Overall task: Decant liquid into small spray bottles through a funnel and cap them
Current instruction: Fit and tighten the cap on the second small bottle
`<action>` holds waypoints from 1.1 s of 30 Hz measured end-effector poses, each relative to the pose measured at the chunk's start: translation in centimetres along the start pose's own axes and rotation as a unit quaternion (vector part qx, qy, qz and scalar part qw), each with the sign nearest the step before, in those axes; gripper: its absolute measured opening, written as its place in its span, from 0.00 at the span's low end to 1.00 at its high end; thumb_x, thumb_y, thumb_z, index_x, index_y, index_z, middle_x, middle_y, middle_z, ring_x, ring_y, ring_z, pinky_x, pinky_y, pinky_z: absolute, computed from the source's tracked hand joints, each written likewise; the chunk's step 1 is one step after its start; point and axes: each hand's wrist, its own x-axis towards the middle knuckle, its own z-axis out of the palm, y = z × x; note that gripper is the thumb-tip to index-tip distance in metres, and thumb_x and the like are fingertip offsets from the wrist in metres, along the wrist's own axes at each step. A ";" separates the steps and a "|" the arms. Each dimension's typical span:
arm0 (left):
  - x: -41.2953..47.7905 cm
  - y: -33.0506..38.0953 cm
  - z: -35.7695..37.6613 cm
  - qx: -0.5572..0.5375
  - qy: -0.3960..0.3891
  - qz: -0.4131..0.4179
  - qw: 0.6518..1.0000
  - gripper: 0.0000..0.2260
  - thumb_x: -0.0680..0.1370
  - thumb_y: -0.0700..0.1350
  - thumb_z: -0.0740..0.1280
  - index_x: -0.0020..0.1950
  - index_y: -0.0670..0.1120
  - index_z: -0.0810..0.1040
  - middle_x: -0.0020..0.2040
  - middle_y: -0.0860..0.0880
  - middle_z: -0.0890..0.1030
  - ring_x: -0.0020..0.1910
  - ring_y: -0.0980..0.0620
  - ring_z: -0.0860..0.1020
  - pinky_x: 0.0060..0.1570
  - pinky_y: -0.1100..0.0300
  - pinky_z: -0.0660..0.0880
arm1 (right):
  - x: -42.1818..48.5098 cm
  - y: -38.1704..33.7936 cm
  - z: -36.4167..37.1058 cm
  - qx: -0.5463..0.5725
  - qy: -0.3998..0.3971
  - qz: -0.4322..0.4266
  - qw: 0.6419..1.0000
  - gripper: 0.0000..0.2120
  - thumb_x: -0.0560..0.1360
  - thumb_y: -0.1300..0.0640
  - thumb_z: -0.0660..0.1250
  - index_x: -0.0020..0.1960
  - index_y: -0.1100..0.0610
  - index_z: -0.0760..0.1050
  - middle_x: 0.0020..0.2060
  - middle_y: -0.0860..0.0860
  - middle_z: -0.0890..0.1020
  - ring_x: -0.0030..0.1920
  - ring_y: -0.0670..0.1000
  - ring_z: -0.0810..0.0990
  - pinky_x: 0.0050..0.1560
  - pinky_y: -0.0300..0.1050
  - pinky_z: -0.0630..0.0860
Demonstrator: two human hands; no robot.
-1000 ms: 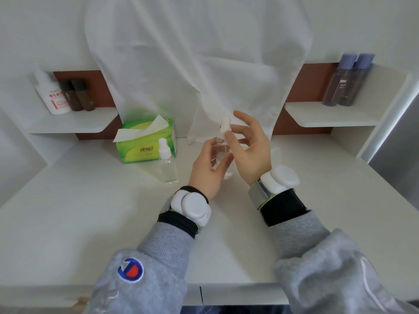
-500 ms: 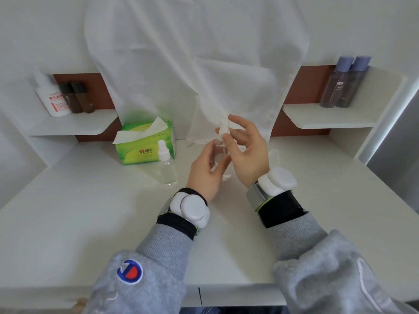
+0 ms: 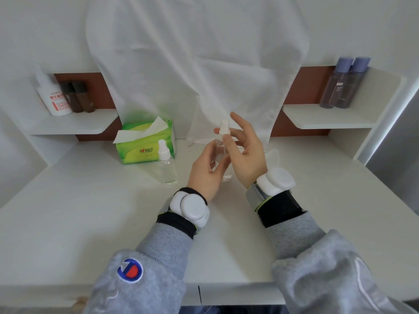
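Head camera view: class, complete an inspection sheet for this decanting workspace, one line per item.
Surface: white desk.
Job's things: clear spray bottle in hand, spray cap on top; second capped spray bottle stands to its left; funnel not identified.
Clutter: green tissue box at the back.
Hands: left hand grips the clear bottle's body; right hand pinches the spray cap.
Cables: nothing seen.
Surroundings: white cloth on the wall; white bottle and two brown bottles on the left shelf; two purple-capped bottles on the right shelf.
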 end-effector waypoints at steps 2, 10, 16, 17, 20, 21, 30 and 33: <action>0.0 0.0 -0.1 0.000 0.006 0.002 1.000 0.13 0.79 0.44 0.65 0.64 0.50 0.72 0.55 0.55 0.80 0.57 0.56 0.79 0.63 0.52 0.74 | -0.1 0.2 0.0 0.000 -0.004 0.005 1.000 0.17 0.79 0.61 0.64 0.68 0.55 0.71 0.50 0.48 0.85 0.56 0.48 0.81 0.57 0.38 0.75; -0.1 -0.1 -0.2 0.006 0.024 0.021 0.999 0.15 0.78 0.45 0.67 0.64 0.47 0.74 0.54 0.52 0.82 0.55 0.57 0.80 0.60 0.55 0.76 | 0.1 0.2 -0.4 -0.049 0.002 0.017 0.999 0.12 0.79 0.58 0.65 0.60 0.52 0.81 0.53 0.50 0.83 0.58 0.38 0.75 0.60 0.34 0.72; 0.0 -0.4 -0.2 -0.005 0.035 0.022 0.999 0.16 0.77 0.46 0.67 0.64 0.45 0.75 0.54 0.51 0.83 0.55 0.56 0.80 0.56 0.62 0.76 | 0.1 0.8 0.0 -0.067 0.023 0.008 0.997 0.13 0.77 0.56 0.66 0.60 0.50 0.80 0.52 0.54 0.83 0.55 0.34 0.74 0.57 0.30 0.71; 0.0 -0.4 -0.2 -0.013 0.036 0.016 0.999 0.16 0.77 0.44 0.68 0.65 0.45 0.74 0.54 0.51 0.82 0.55 0.56 0.80 0.52 0.67 0.76 | 0.2 0.9 -0.1 -0.072 0.023 0.004 0.997 0.13 0.77 0.56 0.66 0.60 0.49 0.80 0.51 0.53 0.83 0.55 0.36 0.74 0.56 0.30 0.70; 0.0 -0.2 -0.2 -0.029 0.044 0.008 0.999 0.17 0.77 0.41 0.68 0.66 0.44 0.74 0.54 0.50 0.82 0.54 0.56 0.79 0.41 0.76 0.73 | 0.1 1.0 0.1 -0.082 0.030 -0.005 0.996 0.14 0.76 0.54 0.65 0.60 0.49 0.80 0.50 0.52 0.84 0.55 0.40 0.74 0.54 0.28 0.69; 0.0 -0.2 -0.2 -0.034 0.044 0.008 0.998 0.17 0.77 0.41 0.68 0.66 0.44 0.74 0.54 0.50 0.82 0.54 0.55 0.79 0.40 0.76 0.73 | 0.1 1.0 0.2 -0.083 0.032 -0.005 0.996 0.14 0.76 0.53 0.65 0.60 0.49 0.80 0.50 0.52 0.84 0.55 0.40 0.74 0.54 0.28 0.69; 0.4 -1.1 0.0 -0.015 0.073 -0.014 0.997 0.13 0.77 0.43 0.69 0.60 0.51 0.72 0.53 0.57 0.80 0.59 0.58 0.78 0.62 0.58 0.73 | 0.5 0.8 -0.4 -0.077 0.073 -0.004 0.994 0.11 0.77 0.51 0.67 0.58 0.47 0.80 0.49 0.42 0.83 0.56 0.40 0.77 0.55 0.35 0.73; 0.6 -1.4 0.0 -0.014 0.072 -0.025 0.997 0.14 0.77 0.45 0.67 0.61 0.51 0.70 0.55 0.59 0.79 0.60 0.59 0.77 0.64 0.54 0.72 | 0.7 0.6 -1.6 -0.133 0.144 -0.050 0.979 0.14 0.76 0.50 0.62 0.57 0.50 0.81 0.51 0.45 0.82 0.56 0.40 0.73 0.57 0.32 0.70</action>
